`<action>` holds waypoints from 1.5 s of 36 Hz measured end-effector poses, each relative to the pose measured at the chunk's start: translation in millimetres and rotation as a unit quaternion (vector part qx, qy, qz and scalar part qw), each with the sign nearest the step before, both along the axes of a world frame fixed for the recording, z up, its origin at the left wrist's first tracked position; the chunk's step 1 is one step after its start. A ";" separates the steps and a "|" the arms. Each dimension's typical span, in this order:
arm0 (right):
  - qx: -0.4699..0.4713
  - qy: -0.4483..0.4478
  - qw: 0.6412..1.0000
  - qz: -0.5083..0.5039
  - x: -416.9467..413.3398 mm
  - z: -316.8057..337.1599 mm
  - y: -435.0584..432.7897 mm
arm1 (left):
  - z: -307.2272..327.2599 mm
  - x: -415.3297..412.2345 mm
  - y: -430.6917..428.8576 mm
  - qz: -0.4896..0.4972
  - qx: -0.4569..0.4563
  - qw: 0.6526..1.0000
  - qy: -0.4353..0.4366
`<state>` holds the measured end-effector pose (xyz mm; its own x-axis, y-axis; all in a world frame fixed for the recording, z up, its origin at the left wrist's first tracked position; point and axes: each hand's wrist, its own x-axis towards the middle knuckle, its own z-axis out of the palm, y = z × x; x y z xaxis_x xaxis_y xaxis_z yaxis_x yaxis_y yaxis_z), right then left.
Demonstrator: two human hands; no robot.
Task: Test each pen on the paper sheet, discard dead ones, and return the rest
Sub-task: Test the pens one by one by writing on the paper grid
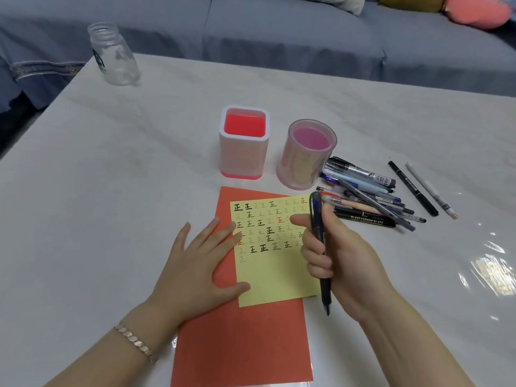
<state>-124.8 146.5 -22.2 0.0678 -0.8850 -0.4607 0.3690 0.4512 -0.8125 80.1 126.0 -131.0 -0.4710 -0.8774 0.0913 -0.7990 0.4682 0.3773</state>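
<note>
A yellow paper sheet (pixel 276 275) covered with several rows of written test marks lies on an orange sheet (pixel 245 342). My left hand (pixel 195 263) presses flat on both, fingers spread, thumb on the yellow sheet's lower left corner. My right hand (pixel 335 255) grips a dark blue-black pen (pixel 321 247), held nearly upright with its tip pointing toward me, just right of the yellow sheet. A pile of several pens (pixel 368 196) lies to the right of the sheets. Behind the sheets stand a square pink holder (pixel 244 166) and a round pink holder (pixel 301 169), both showing no pens inside.
A glass jar (pixel 113 54) stands at the table's far left corner. A black marker (pixel 413 188) and a white pen (pixel 431 191) lie apart, right of the pile. A grey sofa (pixel 279 32) runs behind the white marble table (pixel 111 191).
</note>
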 end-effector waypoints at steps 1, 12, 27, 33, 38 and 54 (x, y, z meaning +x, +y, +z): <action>0.000 0.003 1.000 0.000 -0.9 -0.6 0.2 | 0.2 0.1 0.0 0.001 0.002 1.000 0.001; -0.092 0.318 0.941 0.069 -1.5 -7.4 6.7 | 33.2 -14.3 -1.4 0.052 0.011 0.986 0.160; -0.017 0.149 0.988 0.045 2.0 3.3 5.9 | 94.5 -60.5 -1.0 0.060 0.256 0.815 0.516; 0.009 0.078 0.993 0.088 0.7 7.8 7.6 | 103.3 -62.2 -0.1 0.053 0.243 0.791 0.559; 0.051 0.006 0.993 0.110 -2.5 15.0 6.3 | 113.8 -68.3 -3.2 0.066 0.282 0.775 0.562; -0.043 0.173 0.981 0.078 12.5 12.2 11.7 | 111.6 -66.5 -6.7 0.119 0.477 0.658 0.571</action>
